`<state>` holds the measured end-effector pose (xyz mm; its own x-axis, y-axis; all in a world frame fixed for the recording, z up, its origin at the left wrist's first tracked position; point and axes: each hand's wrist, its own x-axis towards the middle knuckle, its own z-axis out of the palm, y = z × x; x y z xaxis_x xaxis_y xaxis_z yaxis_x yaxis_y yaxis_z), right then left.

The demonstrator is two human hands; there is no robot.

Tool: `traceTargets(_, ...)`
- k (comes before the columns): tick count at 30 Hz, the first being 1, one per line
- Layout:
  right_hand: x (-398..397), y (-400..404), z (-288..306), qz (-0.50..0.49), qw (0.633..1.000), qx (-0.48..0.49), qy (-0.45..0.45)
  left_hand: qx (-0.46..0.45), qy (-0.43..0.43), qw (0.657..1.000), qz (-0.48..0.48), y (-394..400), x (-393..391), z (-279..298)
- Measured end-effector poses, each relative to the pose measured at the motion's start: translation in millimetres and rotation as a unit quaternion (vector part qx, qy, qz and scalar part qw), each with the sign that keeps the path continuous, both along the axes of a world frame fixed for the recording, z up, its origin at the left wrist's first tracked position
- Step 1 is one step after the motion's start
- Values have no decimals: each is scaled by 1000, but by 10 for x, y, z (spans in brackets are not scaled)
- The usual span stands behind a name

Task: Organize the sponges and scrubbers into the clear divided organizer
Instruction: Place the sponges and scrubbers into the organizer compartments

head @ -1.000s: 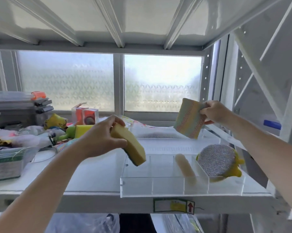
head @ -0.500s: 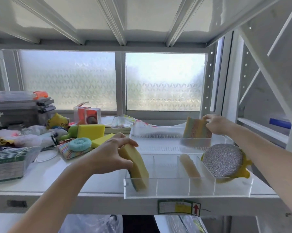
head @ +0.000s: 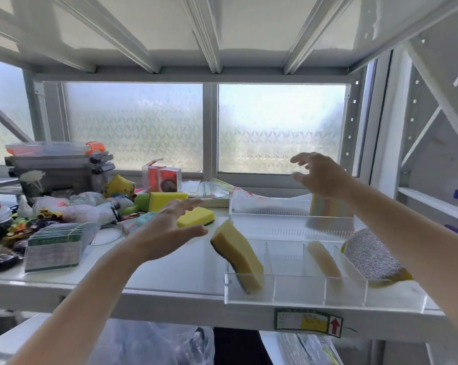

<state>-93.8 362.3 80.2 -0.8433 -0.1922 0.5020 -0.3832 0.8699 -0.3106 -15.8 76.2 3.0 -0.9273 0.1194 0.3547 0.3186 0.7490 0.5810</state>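
The clear divided organizer (head: pixel 296 293) sits on the white shelf at the front right. A yellow sponge with a dark scrub side (head: pixel 238 255) leans tilted in its leftmost compartment. A pale narrow sponge (head: pixel 324 260) lies two slots over, and a silver mesh scrubber with a yellow back (head: pixel 372 256) rests at the right end. A striped pastel sponge (head: pixel 328 208) stands in the rear clear tray (head: pixel 270 206). My left hand (head: pixel 167 230) hovers open just left of the yellow sponge. My right hand (head: pixel 322 177) is open above the striped sponge.
More yellow sponges (head: pixel 196 217) and a teal scrubber lie behind my left hand. Clutter fills the shelf's left: a wire basket of packets (head: pixel 56 243), plastic bags, stacked boxes (head: pixel 59 164). An upper shelf (head: pixel 209 35) hangs close overhead; a frame post stands at right.
My left hand let go of the yellow sponge, now leaning in the leftmost compartment, and drew back left. My right hand released the striped sponge into the rear tray and lifted.
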Motion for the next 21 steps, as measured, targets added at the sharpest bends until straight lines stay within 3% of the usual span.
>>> traceTargets(5, 323, -1078, 60, 111, 992, 53, 31, -34, -19, 992, 122, -551, -55, -92)
traceTargets(9, 462, -1876, 38, 146, 982, 116, 2, -79, -62, 976, 192, -954, -160, -116)
traceTargets(15, 249, -2735, -276, 113, 968, 211, -72, -127, -121, 963, 206, -1184, -419, -253)
traceTargets(21, -269, -3157, -828, 46, 958, 210, -191, -162, -121, 961, 188, -1244, -762, -512)
